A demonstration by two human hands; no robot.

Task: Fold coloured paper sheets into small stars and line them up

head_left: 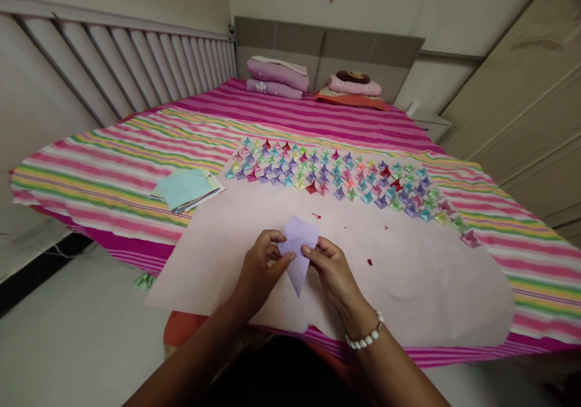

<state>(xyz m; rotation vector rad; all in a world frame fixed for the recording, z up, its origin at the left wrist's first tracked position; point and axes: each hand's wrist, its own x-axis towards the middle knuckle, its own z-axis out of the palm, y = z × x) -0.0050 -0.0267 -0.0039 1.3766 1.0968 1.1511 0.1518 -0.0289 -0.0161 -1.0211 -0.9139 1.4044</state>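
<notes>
Both hands hold one lavender sheet of paper (pixel 298 247), partly folded into a pointed shape, just above a large pale pink paper sheet (pixel 408 286) spread on the bed. My left hand (pixel 261 265) pinches its left edge with thumb and fingers closed. My right hand (pixel 333 271), with a white bead bracelet at the wrist, pinches its right edge. Beyond the hands lie rows of several small folded paper pieces (pixel 336 177) in many colours.
A stack of coloured paper squares (pixel 188 189), light blue on top, lies left on the striped bedspread (pixel 113 171). Pillows (pixel 276 77) and a soft toy (pixel 354 83) sit by the headboard. A slatted rail (pixel 136 62) stands at left, cabinets (pixel 521 104) at right. Small red scraps (pixel 370 262) dot the sheet.
</notes>
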